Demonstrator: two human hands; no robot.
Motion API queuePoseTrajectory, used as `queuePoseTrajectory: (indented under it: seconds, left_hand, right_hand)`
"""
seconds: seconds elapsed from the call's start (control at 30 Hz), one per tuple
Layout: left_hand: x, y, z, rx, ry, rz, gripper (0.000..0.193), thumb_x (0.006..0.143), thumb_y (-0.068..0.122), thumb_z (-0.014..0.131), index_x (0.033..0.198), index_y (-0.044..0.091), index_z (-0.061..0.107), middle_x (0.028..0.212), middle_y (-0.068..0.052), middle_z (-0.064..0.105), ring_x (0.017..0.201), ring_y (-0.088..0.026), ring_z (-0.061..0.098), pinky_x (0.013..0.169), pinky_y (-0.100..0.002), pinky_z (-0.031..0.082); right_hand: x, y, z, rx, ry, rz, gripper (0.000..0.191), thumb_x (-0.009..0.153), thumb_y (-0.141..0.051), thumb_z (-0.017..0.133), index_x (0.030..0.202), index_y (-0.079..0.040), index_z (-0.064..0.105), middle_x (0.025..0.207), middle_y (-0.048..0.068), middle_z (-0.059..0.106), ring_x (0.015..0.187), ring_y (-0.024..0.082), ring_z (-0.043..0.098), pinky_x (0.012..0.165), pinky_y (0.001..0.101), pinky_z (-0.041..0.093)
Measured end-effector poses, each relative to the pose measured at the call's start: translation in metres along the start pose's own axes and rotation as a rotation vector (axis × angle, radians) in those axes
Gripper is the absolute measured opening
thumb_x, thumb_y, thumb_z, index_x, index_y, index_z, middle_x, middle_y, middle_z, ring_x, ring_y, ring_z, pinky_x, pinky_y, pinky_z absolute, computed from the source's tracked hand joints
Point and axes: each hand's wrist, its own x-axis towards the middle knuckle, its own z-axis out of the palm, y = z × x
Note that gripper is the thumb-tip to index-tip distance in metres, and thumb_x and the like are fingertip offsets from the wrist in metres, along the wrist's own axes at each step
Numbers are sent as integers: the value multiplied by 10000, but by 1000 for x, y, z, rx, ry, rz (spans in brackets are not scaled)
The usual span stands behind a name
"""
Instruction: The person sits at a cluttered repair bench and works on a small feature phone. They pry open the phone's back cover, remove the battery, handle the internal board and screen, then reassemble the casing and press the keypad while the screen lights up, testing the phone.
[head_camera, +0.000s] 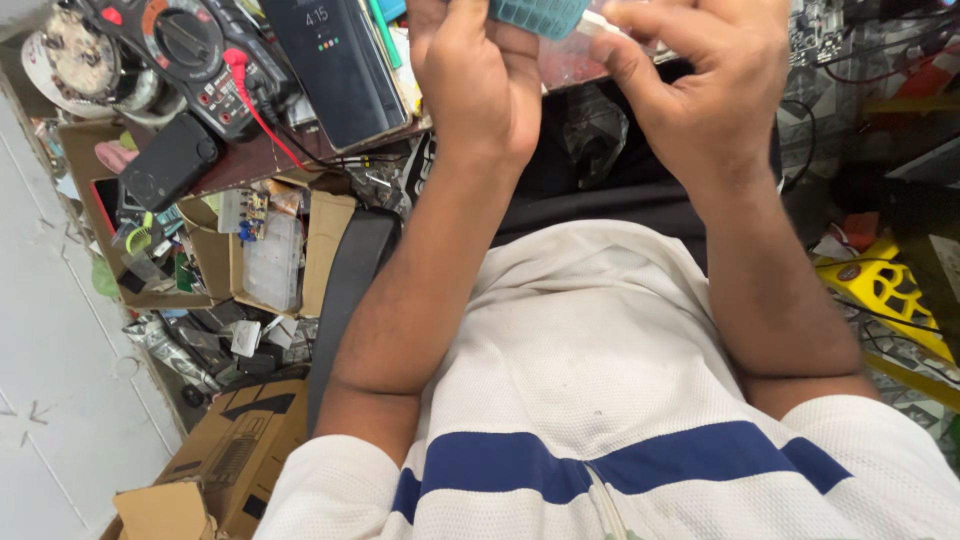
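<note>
Both my hands are raised at the top of the head view, close together. My left hand (480, 85) is closed around a small teal object with a gridded surface (538, 15), which is cut off by the top edge. My right hand (700, 85) pinches a small white piece (597, 25) against the teal object's right end. My forearms run down to my white shirt with a blue stripe (600, 460).
A black multimeter with a red lead (190, 60) and a lit smartphone (335, 65) lie on the cluttered bench at upper left. Cardboard boxes of small parts (265, 255) stand below it. A yellow plastic part (885, 290) lies at the right.
</note>
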Motion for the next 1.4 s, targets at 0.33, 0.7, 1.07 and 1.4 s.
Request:
queuePoseTrajectory:
  seconds: [0.33,0.7,1.07,1.4]
  left_hand:
    - [-27,4,9,-109,-330,-9,135,1230,150,553,1317,47,540,1313,-69,650,1251,-181,597,1112,-383,449]
    - [-28,-2,12,-20,-208,-40,216,1167,192,610,1291,17,584,1233,-93,689,1159,-192,665,1061,-375,523]
    - [-16,66,-2,702,-161,-190,208,957,93,805,1093,-30,708,998,-103,761,870,-171,751,773,-356,678]
    - [-11,62,0,647,-103,-268,286,921,84,791,1133,-36,642,1019,-127,747,874,-197,776,730,-353,716]
  right_hand:
    - [1,-6,3,334,130,149,110,1101,-44,779,1201,-2,762,1085,65,750,911,143,634,833,267,488]
    - [3,-5,6,389,173,330,94,1079,-3,796,1169,18,773,1029,77,733,899,121,605,788,234,479]
    - [11,34,7,802,-148,543,100,1075,55,733,1171,73,754,1039,97,766,917,117,735,862,230,611]
    - [13,35,5,425,-223,400,166,1073,35,721,1234,28,759,1105,99,770,977,125,721,868,238,575]
